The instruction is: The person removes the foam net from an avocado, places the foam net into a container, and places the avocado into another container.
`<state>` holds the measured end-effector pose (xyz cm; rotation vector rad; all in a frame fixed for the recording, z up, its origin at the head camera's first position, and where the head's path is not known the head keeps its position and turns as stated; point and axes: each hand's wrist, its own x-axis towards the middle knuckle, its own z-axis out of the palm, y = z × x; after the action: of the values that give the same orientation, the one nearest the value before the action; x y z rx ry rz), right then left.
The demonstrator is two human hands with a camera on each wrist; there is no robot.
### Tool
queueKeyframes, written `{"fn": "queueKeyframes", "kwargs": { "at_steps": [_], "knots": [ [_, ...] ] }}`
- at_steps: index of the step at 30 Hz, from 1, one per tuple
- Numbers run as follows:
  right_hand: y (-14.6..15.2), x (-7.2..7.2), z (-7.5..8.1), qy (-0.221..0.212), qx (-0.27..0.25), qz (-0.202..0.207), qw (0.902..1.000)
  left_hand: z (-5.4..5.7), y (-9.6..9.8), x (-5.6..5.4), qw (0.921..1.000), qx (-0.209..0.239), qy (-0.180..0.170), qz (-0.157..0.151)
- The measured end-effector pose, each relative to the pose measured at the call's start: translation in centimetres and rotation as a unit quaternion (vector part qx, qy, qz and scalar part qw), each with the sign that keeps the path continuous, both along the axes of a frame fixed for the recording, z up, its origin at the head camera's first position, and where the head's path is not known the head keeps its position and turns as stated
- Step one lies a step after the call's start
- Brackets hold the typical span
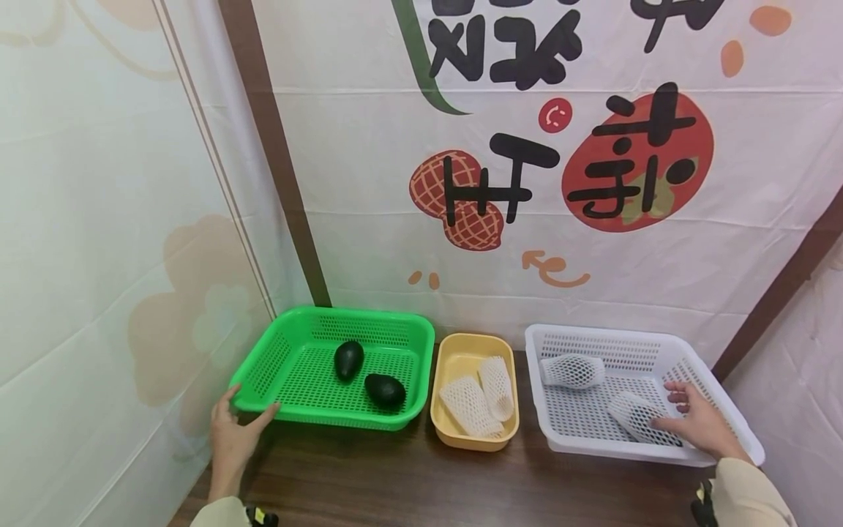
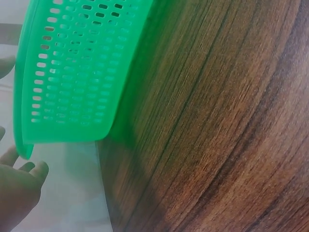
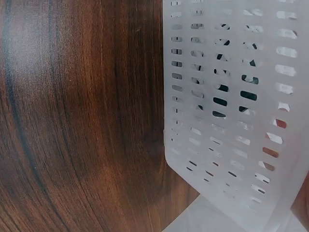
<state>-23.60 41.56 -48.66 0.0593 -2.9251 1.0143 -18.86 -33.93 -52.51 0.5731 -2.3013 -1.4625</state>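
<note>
Two dark avocados (image 1: 348, 361) lie bare in the green basket (image 1: 358, 420). My left hand (image 1: 235, 438) is at that basket's near left corner, thumb and fingers spread at the rim; the left wrist view shows its fingertips (image 2: 41, 170) close by the rim's end. On the right, a white basket (image 1: 593, 443) holds two dark items in white foam nets, one net-wrapped item (image 1: 573, 371) at the back left and another net-wrapped item (image 1: 637, 416) nearer the front. My right hand (image 1: 703, 422) reaches over the near rim, fingers apart, its thumb overlapping the nearer one.
Between the baskets stands a small yellow tray (image 1: 454, 440) with two white foam nets (image 1: 471, 407) in it. All three containers sit on a brown wooden table (image 1: 369, 476). A printed cloth wall (image 1: 369, 219) rises behind, and another cloth wall (image 1: 99, 293) closes the left side.
</note>
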Motion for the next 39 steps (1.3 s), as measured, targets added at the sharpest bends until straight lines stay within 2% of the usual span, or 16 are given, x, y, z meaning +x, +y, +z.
{"fn": "queueKeyframes", "kwargs": {
  "at_steps": [10, 17, 23, 30, 36, 39],
  "knots": [
    [0.3, -0.7, 0.2, -0.044, -0.015, -0.001, 0.9989, -0.3, 0.0, -0.3, 0.9998, 0.011, 0.015, 0.003],
    [0.6, -1.0, -0.3, -0.039, -0.005, -0.003, 0.9992, -0.4, 0.3, -0.5, 0.9990, 0.033, 0.029, 0.005],
    [0.4, -1.4, -0.4, -0.055, -0.001, 0.003, 0.9985, -0.9, 0.6, -0.7, 0.9981, 0.050, 0.026, 0.024],
    [0.1, -1.9, -0.7, -0.083, -0.007, 0.002, 0.9965, -1.7, 1.2, -1.3, 0.9908, 0.123, 0.037, 0.043],
    [-0.1, -2.1, -0.9, -0.089, 0.003, 0.006, 0.9960, -2.1, 1.3, -1.9, 0.9849, 0.155, 0.060, 0.048],
    [-0.4, -2.1, -1.2, -0.102, 0.009, 0.008, 0.9947, -2.2, 1.2, -1.7, 0.9822, 0.173, 0.054, 0.049]
  ]
}}
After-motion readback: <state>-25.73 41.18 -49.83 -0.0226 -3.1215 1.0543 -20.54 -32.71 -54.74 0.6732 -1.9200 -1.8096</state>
